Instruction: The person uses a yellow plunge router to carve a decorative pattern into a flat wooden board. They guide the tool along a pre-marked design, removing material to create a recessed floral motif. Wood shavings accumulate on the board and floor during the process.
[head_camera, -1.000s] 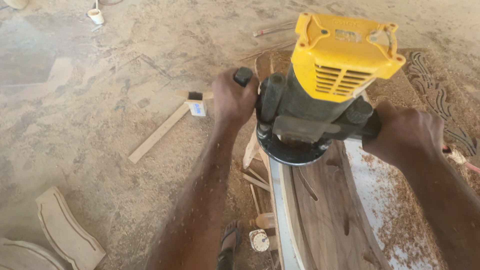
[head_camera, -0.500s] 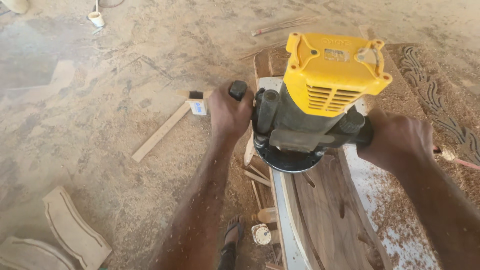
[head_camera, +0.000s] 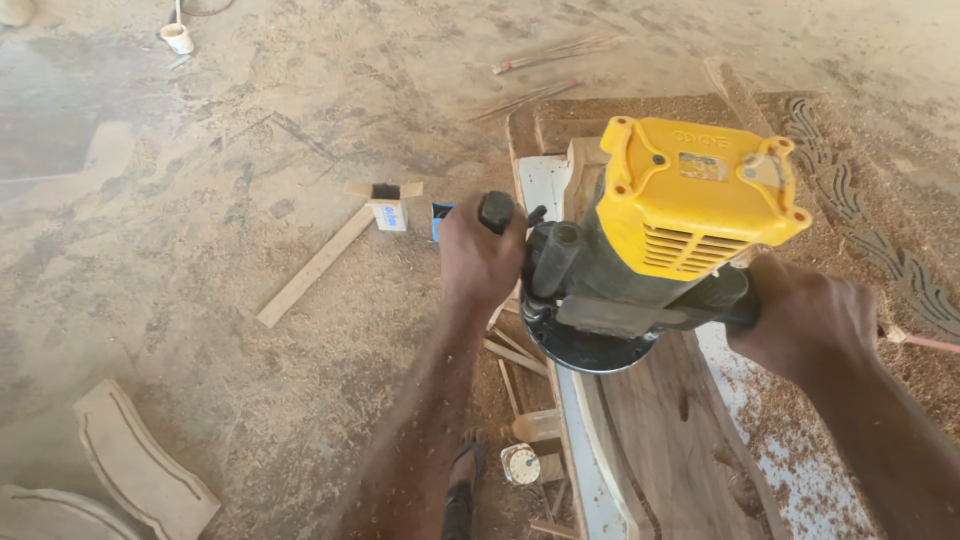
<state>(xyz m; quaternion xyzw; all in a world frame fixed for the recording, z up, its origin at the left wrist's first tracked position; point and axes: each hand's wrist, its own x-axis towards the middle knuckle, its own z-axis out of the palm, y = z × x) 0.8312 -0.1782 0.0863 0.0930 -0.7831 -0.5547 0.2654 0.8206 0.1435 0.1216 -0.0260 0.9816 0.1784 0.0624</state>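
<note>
A wood router (head_camera: 660, 250) with a yellow top and black body stands on a dark wooden board (head_camera: 670, 440). My left hand (head_camera: 480, 255) grips its black left handle. My right hand (head_camera: 805, 315) grips the right handle, which is hidden under my fingers. The router's round base rests at the board's curved left edge, beside a white strip (head_camera: 585, 470). Sawdust lies over the board's right side.
The dusty floor holds a loose wooden slat (head_camera: 315, 265), a small open cardboard box (head_camera: 388, 205), shaped pale wood pieces (head_camera: 140, 465) at bottom left, a small white cup (head_camera: 177, 38), and a carved ornamental panel (head_camera: 880, 240) at right. Wood offcuts lie under the board.
The router and both hands have slid slightly farther along the board, away from me; the view has shifted a little with them.
</note>
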